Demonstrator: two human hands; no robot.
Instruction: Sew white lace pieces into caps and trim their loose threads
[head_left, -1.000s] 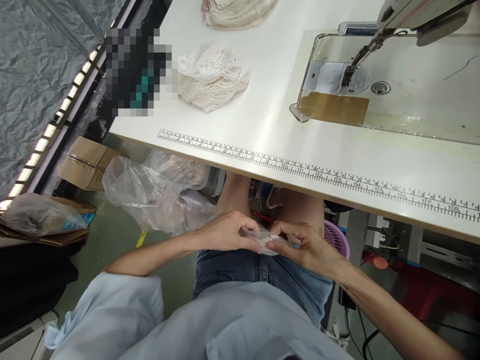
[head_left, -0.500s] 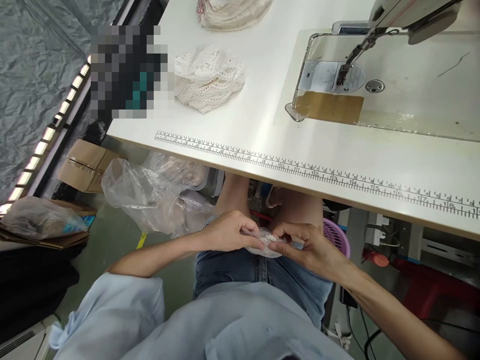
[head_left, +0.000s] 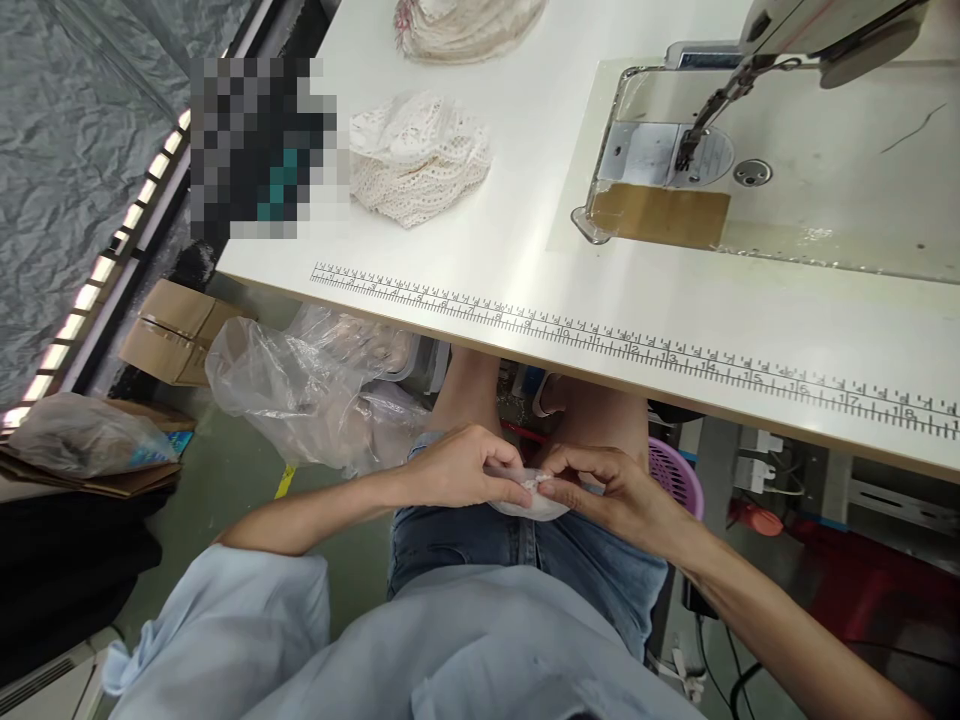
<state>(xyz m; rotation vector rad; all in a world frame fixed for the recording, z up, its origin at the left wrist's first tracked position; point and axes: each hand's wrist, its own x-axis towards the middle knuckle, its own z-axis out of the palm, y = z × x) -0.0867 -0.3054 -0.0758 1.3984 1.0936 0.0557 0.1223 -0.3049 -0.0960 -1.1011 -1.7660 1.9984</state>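
Note:
Over my lap, both hands hold a small translucent plastic bag (head_left: 534,508) with something white in it. My left hand (head_left: 471,470) pinches the bag's left side between thumb and fingers. On the other side, my right hand (head_left: 611,488) has its thumb and fingertips closed at the bag's upper right edge. What the white contents are is too small to make out, and the fingers cover part of them.
Ahead is a white sewing table (head_left: 480,240) with a ruler printed along its front edge. A sewing machine (head_left: 720,110) stands at right; folded white lace (head_left: 420,160) and a beige cloth bundle (head_left: 469,25) lie at left. Below are plastic bags (head_left: 292,385) and a purple basket (head_left: 679,480).
The fingers have shifted slightly on the small plastic bag, and its upper edge now folds over more of the white contents. Both hands keep nearly the same place.

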